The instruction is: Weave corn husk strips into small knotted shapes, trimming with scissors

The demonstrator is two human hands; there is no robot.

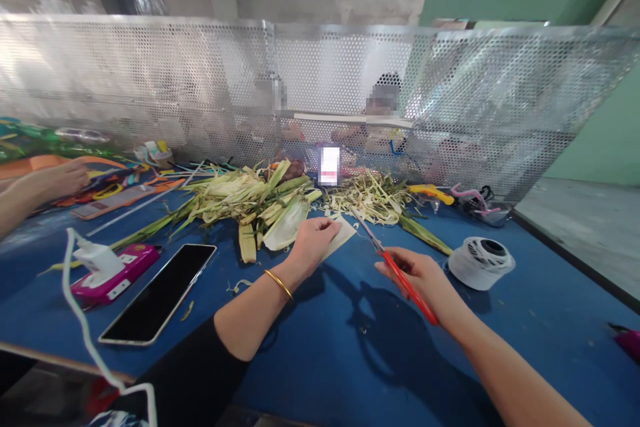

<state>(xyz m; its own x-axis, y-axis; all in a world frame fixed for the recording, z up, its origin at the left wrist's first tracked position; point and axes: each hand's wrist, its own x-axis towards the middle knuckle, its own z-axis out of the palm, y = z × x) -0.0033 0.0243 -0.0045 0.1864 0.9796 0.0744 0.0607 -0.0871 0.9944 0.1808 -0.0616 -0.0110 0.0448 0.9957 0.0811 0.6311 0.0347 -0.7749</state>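
My left hand (314, 240), with a gold bangle at the wrist, pinches a flat pale strip of leaf (344, 235) above the blue table (320, 347). My right hand (425, 277) is closed on red-handled scissors (400, 273), whose blades reach up to the edge of the strip. A pile of green and pale husk leaves (250, 200) lies just beyond my left hand. Shredded pale trimmings (370, 197) lie behind the scissors.
A black phone (160, 290) and a pink power bank (117, 272) with a white plug lie at the left. A white spool (481, 261) stands at the right. Another person's hand (60, 180) rests at far left. A perforated metal screen (320, 87) closes the back, with people behind it.
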